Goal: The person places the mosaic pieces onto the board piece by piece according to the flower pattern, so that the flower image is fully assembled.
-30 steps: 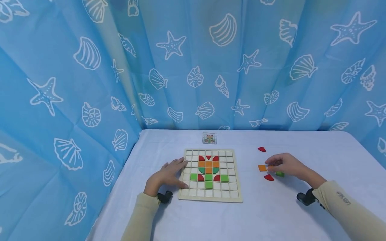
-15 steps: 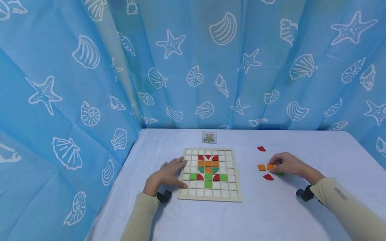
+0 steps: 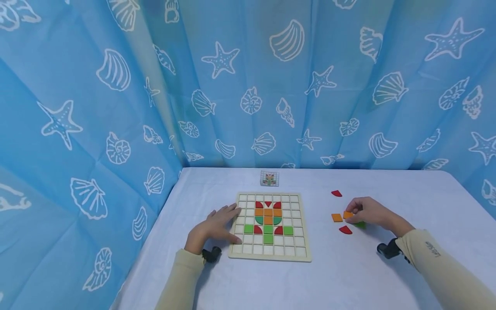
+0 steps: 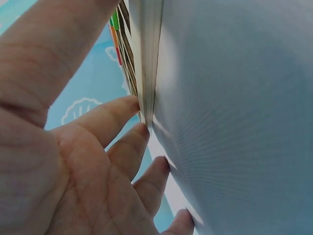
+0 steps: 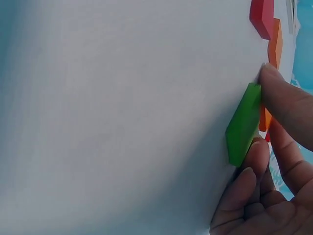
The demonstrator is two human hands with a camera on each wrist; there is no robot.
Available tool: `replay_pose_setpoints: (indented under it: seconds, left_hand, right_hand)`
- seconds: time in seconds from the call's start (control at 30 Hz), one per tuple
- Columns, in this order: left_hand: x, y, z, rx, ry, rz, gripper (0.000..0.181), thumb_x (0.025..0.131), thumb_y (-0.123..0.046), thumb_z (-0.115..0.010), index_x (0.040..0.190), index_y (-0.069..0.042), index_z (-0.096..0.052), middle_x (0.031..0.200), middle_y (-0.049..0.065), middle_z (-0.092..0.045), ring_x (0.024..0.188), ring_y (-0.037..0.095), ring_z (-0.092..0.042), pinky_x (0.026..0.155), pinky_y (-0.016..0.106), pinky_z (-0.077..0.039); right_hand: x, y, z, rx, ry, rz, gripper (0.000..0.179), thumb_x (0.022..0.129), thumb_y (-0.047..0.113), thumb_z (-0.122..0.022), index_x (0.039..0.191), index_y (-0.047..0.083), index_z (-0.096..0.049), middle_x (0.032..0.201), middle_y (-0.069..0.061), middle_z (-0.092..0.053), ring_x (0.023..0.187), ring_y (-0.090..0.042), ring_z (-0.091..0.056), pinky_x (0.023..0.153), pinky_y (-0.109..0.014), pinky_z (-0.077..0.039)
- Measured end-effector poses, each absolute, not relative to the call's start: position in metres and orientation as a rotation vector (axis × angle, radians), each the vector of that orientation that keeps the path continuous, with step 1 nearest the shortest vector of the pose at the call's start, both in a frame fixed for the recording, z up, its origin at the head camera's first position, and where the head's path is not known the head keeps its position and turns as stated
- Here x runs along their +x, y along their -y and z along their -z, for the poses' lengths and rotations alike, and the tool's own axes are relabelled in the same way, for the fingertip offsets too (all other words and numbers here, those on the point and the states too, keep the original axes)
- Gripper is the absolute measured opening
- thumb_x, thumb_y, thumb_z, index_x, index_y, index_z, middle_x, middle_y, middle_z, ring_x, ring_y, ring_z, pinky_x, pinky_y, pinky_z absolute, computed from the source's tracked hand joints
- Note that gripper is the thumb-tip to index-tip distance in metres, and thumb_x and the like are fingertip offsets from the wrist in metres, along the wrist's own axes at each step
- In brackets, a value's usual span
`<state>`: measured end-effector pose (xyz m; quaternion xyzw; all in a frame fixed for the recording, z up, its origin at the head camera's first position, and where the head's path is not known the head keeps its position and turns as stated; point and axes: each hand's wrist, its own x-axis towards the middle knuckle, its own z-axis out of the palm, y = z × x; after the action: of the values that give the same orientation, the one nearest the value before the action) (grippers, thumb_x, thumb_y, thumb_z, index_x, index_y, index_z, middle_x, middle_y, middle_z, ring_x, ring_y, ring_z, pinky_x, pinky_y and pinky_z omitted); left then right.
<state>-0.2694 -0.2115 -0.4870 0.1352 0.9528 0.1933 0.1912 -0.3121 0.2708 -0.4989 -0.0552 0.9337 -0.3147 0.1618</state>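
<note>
My left hand (image 3: 214, 224) rests at the left side of a pale grid board (image 3: 306, 254), fingers spread along the edge and thumb over the lower left corner. On the board, red, orange, teal and green tiles form a tulip shape, with a green square tile (image 3: 268, 238) lowest. To the right of the board, my right hand (image 3: 370, 212) pinches an orange tile (image 3: 348, 214) between thumb and index finger, low over the table. A green tile (image 5: 244, 126) lies beside these fingertips, partly hidden by the hand in the head view.
Near the right hand lie another orange tile (image 3: 336, 218), a red quarter-circle tile (image 3: 345, 230) and, farther back, a second red tile (image 3: 336, 193). A small pattern card (image 3: 269, 178) sits behind the board on the white tablecloth (image 3: 310, 284). A blue curtain (image 3: 240, 64) hangs behind.
My right hand has shifted slightly to the right, and the orange tile at its fingertips shows more fully, farther from the other orange tile. The left hand stays on the board.
</note>
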Motion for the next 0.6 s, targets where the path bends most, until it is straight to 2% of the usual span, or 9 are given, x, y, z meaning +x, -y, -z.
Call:
replay_pose_setpoints:
  seconds: [0.23,0.4,0.6]
  left_hand:
    - [-0.2693,0.2117,0.4864,0.379,-2.674,-0.561,0.104,0.072,-0.050,-0.084,0.156,-0.021,-0.030,0.166,0.002,-0.019,0.154,0.030,-0.012,0.123,0.060,-0.007]
    - [-0.2683,0.2133,0.4894,0.370,-2.682,-0.540,0.104,0.073,-0.050,-0.084,0.157,-0.023,-0.030,0.166,0.001,-0.020,0.154,0.029,-0.012,0.123,0.060,-0.008]
    - [-0.2681,0.2112,0.4871,0.384,-2.685,-0.552,0.103,0.073,-0.049,-0.084,0.156,-0.022,-0.031,0.166,0.002,-0.020,0.154,0.030,-0.013,0.123,0.061,-0.009]
  right_hand:
    - [-0.3124,-0.2709,0.5002,-0.138,-2.670,0.929,0.034,0.081,0.024,-0.081,0.101,0.005,-0.062,0.096,-0.009,-0.058,0.094,-0.026,-0.050,0.073,-0.032,-0.049]
    - [-0.3157,-0.2690,0.4979,-0.091,-2.692,0.877,0.024,0.084,0.018,-0.076,0.097,0.003,-0.061,0.093,-0.011,-0.060,0.085,-0.025,-0.053,0.071,-0.032,-0.051]
    - [-0.3152,-0.2682,0.4915,-0.103,-2.732,0.813,0.031,0.086,0.018,-0.074,0.108,-0.002,-0.065,0.098,-0.014,-0.061,0.088,-0.026,-0.053,0.074,-0.036,-0.054]
